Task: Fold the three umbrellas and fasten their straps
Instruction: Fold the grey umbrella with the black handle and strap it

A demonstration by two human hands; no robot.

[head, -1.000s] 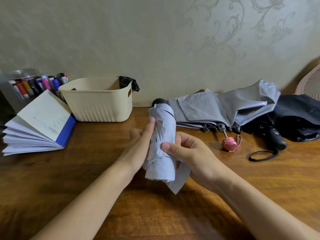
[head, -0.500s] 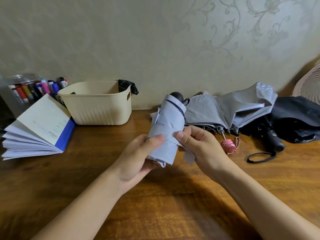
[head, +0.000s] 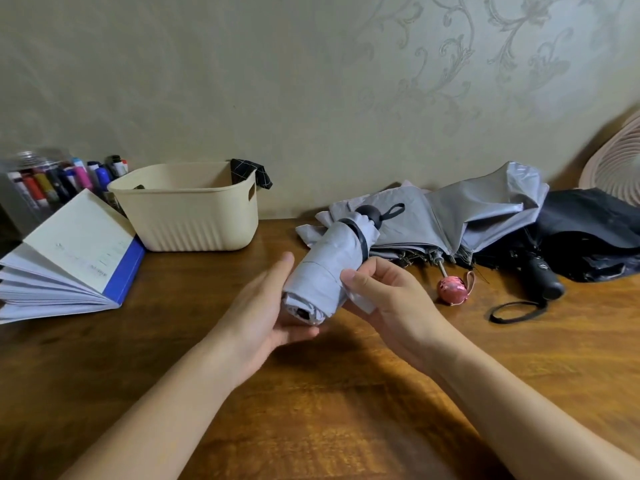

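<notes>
- Umbrella (head: 325,268), upright a second ago, now lies tilted in the left hand (head: 263,317), fingers cupping it underneath.
- Right hand (head: 391,299) pinches the strap (head: 362,301); fastening looks close.

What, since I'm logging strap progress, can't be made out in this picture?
Head view only:
- Rolled umbrella: whether its strap is fastened; the right hand covers that side, the left hand the underside.
- Black umbrella: cloth cut off by the right edge.
- Basket: inside hidden by its front wall.
- Markers: labels too small.
</notes>
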